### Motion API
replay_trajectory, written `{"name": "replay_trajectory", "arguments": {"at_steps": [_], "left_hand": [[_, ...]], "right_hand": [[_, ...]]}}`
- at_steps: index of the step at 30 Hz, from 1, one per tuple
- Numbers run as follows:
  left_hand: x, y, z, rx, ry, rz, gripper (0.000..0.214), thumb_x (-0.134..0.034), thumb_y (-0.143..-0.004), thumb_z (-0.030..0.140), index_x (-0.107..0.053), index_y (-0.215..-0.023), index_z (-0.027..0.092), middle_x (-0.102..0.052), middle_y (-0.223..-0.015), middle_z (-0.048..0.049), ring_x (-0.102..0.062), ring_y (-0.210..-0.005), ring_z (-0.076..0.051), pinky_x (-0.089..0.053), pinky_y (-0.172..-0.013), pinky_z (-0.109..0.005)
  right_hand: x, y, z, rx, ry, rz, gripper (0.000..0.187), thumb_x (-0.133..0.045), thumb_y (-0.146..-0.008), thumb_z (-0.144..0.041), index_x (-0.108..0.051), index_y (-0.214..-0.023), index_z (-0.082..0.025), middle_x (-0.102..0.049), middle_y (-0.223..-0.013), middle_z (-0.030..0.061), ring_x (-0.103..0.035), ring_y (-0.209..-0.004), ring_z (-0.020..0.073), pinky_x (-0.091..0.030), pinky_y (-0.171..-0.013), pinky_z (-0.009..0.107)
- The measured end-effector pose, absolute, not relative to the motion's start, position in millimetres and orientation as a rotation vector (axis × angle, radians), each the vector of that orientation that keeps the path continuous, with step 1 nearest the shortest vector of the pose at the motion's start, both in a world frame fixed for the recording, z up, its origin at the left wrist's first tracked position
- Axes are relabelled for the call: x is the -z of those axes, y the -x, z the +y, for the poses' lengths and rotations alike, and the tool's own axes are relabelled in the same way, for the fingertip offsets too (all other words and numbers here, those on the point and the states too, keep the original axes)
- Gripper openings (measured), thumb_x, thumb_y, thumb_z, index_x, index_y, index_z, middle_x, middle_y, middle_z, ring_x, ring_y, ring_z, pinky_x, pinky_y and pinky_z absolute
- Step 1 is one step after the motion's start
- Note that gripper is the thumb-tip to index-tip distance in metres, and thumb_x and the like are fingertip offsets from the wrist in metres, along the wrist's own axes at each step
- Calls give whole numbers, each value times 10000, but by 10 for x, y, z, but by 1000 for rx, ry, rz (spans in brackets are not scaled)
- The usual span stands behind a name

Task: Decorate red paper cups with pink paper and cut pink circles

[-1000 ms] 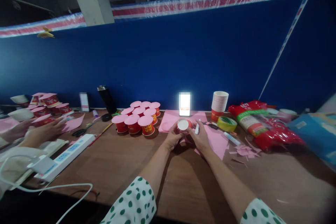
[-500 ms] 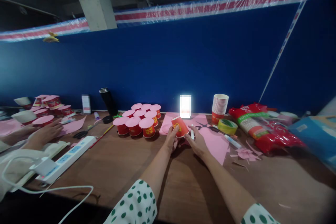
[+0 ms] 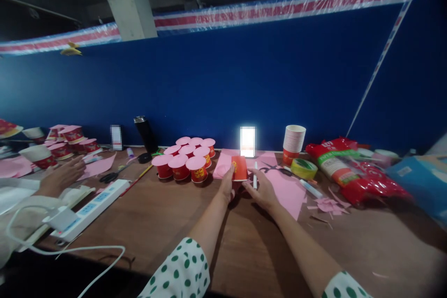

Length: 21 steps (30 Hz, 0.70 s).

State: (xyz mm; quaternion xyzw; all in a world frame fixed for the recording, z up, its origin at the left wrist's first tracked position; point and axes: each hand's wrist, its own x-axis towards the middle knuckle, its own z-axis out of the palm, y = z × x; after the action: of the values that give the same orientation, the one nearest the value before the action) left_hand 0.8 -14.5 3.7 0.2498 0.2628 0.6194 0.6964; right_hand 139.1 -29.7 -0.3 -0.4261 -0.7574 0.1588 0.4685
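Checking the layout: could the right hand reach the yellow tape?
Likely yes: pink paper and scissors lie low between the right hand and yellow tape, but that hand holds a white stick.

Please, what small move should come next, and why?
Perhaps bring the white stick to the top of the red cup: the right hand holds the stick, the left hand holds the cup; nearby cups wear pink discs, this one shows none.
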Motion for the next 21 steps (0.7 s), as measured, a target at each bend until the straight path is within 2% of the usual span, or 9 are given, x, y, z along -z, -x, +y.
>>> {"name": "replay_trajectory", "arguments": {"at_steps": [5,10,21], "left_hand": [[-25,-23,-151,-1428,-649,597,479,-678,-720,538,-605,-962,130,-693,-813,-80,-671,-783,-209,-530,-768,-332],[20,-37,-159,-1506,-718,641,535,-846,-568,342,-554,-984,175,-675,-804,-24,-649,-674,-149,-518,-712,-299],[25,-26,-129,-1523,-695,646,490,-823,-607,352,-556,-970,159,-669,-802,-33,-656,-707,-158,-516,-737,-315]], "right_hand": [[-11,-1390,-308,-367,1041,-1869,457,-589,-813,-386,-517,-1208,-167,-623,-1068,117,-609,-915,242,-505,-811,395],[-10,-1391,-304,-366,1043,-1846,443,-594,-809,-385,-521,-1185,-162,-625,-1063,122,-613,-924,246,-511,-807,389],[19,-1387,-287,-362,1034,-1856,472,-593,-812,-400,-501,-1213,-169,-613,-1088,131,-611,-965,263,-520,-820,412]]}}
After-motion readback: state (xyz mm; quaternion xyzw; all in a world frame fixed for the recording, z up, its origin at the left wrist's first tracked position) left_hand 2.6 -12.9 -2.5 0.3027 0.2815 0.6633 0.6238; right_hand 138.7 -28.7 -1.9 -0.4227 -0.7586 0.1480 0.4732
